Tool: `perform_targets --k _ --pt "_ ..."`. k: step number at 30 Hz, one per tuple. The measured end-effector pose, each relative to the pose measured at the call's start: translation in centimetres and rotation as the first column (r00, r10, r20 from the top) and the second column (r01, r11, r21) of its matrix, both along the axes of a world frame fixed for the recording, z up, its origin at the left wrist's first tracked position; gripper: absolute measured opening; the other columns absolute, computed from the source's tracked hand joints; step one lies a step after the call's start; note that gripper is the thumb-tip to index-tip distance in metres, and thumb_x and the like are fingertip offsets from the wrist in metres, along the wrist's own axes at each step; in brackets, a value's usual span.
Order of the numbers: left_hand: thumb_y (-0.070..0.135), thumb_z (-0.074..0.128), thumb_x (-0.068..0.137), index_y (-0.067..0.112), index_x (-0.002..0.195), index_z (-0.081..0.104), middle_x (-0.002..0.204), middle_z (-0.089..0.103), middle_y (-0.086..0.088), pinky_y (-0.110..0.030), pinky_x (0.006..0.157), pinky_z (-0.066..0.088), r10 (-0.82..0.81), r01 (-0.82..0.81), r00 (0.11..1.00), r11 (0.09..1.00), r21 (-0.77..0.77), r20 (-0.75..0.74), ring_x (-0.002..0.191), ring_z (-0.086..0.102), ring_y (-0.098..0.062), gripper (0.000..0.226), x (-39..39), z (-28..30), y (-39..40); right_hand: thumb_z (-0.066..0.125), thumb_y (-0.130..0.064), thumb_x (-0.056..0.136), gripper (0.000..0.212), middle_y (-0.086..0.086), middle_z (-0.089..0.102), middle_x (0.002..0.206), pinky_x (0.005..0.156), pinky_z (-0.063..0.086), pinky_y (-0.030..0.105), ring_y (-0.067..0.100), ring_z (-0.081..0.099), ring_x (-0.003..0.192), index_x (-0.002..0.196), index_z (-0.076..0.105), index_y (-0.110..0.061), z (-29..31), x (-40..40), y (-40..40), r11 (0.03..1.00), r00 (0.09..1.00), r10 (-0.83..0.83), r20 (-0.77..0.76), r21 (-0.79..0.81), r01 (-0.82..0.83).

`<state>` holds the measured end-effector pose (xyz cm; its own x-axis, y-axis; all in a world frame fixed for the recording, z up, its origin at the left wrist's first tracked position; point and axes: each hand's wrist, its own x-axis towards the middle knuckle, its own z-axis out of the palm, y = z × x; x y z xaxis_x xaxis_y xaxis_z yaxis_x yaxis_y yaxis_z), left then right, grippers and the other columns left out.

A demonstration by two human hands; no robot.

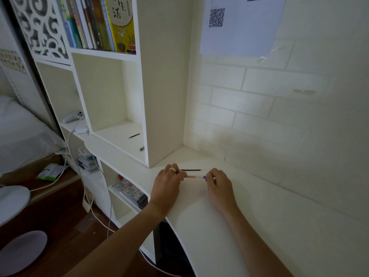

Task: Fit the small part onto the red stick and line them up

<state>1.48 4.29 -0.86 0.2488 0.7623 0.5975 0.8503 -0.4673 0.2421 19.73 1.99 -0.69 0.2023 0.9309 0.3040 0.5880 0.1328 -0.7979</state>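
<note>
My left hand (166,182), ring on one finger, is pinching the left end of a clear pen (193,176), fingers curled close around it. The pen lies level just above the white desk (249,226), near the back corner where the bookcase (159,96) meets the brick-patterned wall (279,108). My right hand (218,183) has the other end, fingertips nipped tight on the blue tip, so both hands are closed on the one pen. Just behind it, a thin black stick (190,170), maybe a refill, lies flat on the desk, close to my left fingers but not touching them as far as I can see.

What could go wrong, I reckon: if the two ends come apart with a jerk, a small part could spring loose and roll off the curved front edge of the desk to the floor. My left knuckles could also nudge the black stick toward the bookcase foot. And the light is dim here, so a tiny piece would be hard to find.

Writing now. Up in the bookcase, the yellow book (121,23) shows large Chinese characters; one reads 活, another perhaps 生. Further right, the paper sheet (239,35) taped to the wall carries a QR code (216,17); its small print is too faint to read. No brand shows on the pen.
</note>
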Motion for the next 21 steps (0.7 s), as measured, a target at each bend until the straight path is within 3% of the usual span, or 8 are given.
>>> perform_targets --k 7,9,15,19,21 --pt "0.002 0.079 0.073 0.019 0.091 0.074 0.085 0.06 -0.003 -0.031 0.061 0.048 -0.025 0.026 1.0 1.0 0.013 -0.018 0.076 0.055 -0.021 0.025 -0.07 -0.01 0.03 0.045 -0.02 0.104 0.032 -0.003 0.05 0.065 0.061 0.033 0.03 0.01 0.046 0.06 0.074 0.058 -0.015 -0.03 0.01 -0.04 1.0 1.0 0.001 0.022 0.012 -0.001" --pt "0.003 0.079 0.074 0.018 0.091 0.074 0.084 0.06 -0.003 -0.031 0.061 0.047 -0.027 0.027 1.0 0.999 0.021 -0.003 0.076 0.055 -0.021 0.023 -0.1 -0.01 -0.03 0.045 -0.022 0.103 0.032 0.004 0.053 0.063 0.058 0.034 0.032 0.012 0.043 0.056 0.074 0.055 -0.017 0.08 -0.08 -0.18 1.0 1.0 0.013 -0.005 0.025 -0.013" --pt "0.001 0.079 0.072 0.013 0.086 0.073 0.082 0.061 -0.004 -0.031 0.058 0.047 -0.043 0.042 0.999 0.998 0.038 0.031 0.075 0.056 -0.022 0.02 -0.09 0.14 -0.04 0.043 -0.02 0.103 0.03 -0.004 0.042 0.053 0.052 0.03 0.027 0.009 0.037 0.048 0.076 0.055 -0.016 0.06 -0.16 -0.31 0.999 0.998 0.02 0.051 0.024 -0.021" --pt "-0.003 0.078 0.071 0.008 0.081 0.069 0.082 0.06 -0.006 -0.033 0.058 0.05 -0.07 0.068 0.995 0.997 0.034 0.067 0.074 0.057 -0.024 0.017 -0.07 0.17 -0.06 0.042 -0.021 0.103 0.036 0.004 0.064 0.068 0.055 0.032 0.032 0.008 0.038 0.049 0.068 0.045 -0.023 0.27 -0.27 -0.43 1.0 0.998 0.019 0.052 -0.022 -0.018" --pt "-0.002 0.078 0.073 0.007 0.08 0.068 0.082 0.06 -0.007 -0.035 0.057 0.052 -0.074 0.072 0.994 0.997 0.021 0.075 0.073 0.058 -0.025 0.015 -0.05 0.12 -0.03 0.041 -0.021 0.104 0.036 0.009 0.067 0.073 0.056 0.033 0.033 0.011 0.04 0.051 0.068 0.043 -0.023 0.35 -0.29 -0.47 0.999 0.998 0.01 0.065 -0.036 -0.007"
